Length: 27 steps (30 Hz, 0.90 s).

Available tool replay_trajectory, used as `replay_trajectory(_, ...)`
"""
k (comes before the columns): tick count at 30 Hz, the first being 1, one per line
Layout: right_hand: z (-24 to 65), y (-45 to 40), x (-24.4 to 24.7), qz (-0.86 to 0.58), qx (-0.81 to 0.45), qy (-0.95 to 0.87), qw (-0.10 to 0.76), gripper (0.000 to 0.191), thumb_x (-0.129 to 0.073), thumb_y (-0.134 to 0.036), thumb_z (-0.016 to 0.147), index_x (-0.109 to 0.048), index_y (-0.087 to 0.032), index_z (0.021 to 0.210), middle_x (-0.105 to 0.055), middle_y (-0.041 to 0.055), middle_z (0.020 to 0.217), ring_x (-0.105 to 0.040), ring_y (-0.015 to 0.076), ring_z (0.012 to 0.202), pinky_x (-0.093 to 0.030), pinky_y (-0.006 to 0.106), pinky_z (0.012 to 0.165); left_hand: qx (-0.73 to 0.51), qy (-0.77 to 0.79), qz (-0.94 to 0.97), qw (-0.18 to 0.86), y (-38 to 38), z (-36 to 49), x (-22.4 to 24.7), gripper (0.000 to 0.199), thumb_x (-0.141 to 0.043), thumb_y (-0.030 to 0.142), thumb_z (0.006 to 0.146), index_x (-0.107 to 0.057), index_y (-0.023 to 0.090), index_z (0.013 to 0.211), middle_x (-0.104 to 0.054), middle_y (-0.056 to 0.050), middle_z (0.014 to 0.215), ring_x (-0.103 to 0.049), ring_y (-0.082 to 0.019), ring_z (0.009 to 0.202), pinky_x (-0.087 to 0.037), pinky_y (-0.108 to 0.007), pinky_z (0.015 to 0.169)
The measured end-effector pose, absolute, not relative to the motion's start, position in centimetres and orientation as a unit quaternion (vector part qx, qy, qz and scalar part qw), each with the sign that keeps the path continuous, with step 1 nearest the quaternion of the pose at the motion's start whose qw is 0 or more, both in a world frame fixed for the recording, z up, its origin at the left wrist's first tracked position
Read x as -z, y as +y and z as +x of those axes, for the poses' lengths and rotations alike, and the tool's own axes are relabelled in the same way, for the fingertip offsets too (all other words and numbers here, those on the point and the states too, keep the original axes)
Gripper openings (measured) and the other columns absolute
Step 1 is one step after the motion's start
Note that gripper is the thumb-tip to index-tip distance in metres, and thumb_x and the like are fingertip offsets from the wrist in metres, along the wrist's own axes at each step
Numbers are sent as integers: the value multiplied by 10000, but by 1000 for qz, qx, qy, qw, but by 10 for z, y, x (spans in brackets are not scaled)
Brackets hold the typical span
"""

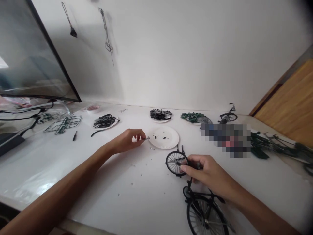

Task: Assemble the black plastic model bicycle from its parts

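Your left hand (134,139) is drawn into a narrow pinch just left of the white plate (169,131), thumb and finger closed on a small silvery piece (147,138). That piece looks hard, smooth and almost weightless, so expect it to slip or spin; it is best gripped across its length with the fingertip pads, one end left free. A silvery pin (152,148) lies just on the near side of the plate, and would probably roll if brushed. On the plate itself sit a few dark bits (164,137), likely light enough to be knocked about.

To the right and on your side of the plate is the black model bicycle (193,195). Its first wheel (177,162) is near the plate's rim, its other wheel (206,221) further towards you. It looks light for its length, with a stiff frame (190,185); the thin spokes seem the fragile part, and both wheels may turn under a touch. Take it by the frame tubes rather than the spokes.

Your right hand (204,167), right of and nearer you than the plate, is curled around the bicycle by that first wheel, thumb at its hub; you cannot tell exactly which tubes the hidden fingers grip.
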State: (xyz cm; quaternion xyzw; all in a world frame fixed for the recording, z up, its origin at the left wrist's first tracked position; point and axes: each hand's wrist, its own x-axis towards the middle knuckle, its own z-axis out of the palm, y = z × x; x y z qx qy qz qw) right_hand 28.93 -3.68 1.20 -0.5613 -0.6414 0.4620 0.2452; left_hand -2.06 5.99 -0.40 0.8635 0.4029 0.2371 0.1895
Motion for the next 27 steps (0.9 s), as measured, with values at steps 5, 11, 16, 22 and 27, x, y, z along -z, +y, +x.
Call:
replay_trajectory(5,296,-36,-16,-542,-422,-694,214,265,-634,-431,855,-679,-173,822,-636,7,780,-559,177,767,-423,283,698,-248,369,874,197,44,-1,-6,185,-542,325,945,-631,192,1037,-699,-43,990,-632,-137,859,-520,-273,791)
replay_trajectory(11,301,-34,-12,-543,-419,-696,212,289,-607,-458,880,-682,-179,888,-655,15,844,-575,198,831,-418,292,741,-187,363,898,163,48,-9,-2,152,-564,233,914,-677,202,1011,-698,-39,926,-627,-145,784,-501,-273,706)
replay_trajectory(16,302,-33,-10,-533,-421,-703,210,276,-610,-453,881,-678,-187,856,-625,2,804,-552,181,792,-408,273,706,-164,358,912,119,54,-16,-1,163,-552,223,918,-680,193,1015,-683,-62,989,-626,-165,826,-491,-305,752)
replay_trajectory(22,300,-35,-10,-531,-410,-715,197,284,-598,-467,890,-655,-197,825,-593,0,783,-531,183,765,-399,277,671,-150,346,922,88,50,-8,-4,170,-560,221,923,-642,197,1070,-677,-63,1053,-614,-204,949,-458,-376,877)
replay_trajectory(27,299,-37,-7,-517,-365,-749,195,278,-593,-430,908,-593,-203,748,-567,0,790,-526,173,752,-404,281,677,-128,335,929,89,50,-4,-1,255,-511,159,945,-615,210,1173,-675,-68,1080,-619,-205,944,-472,-362,843)
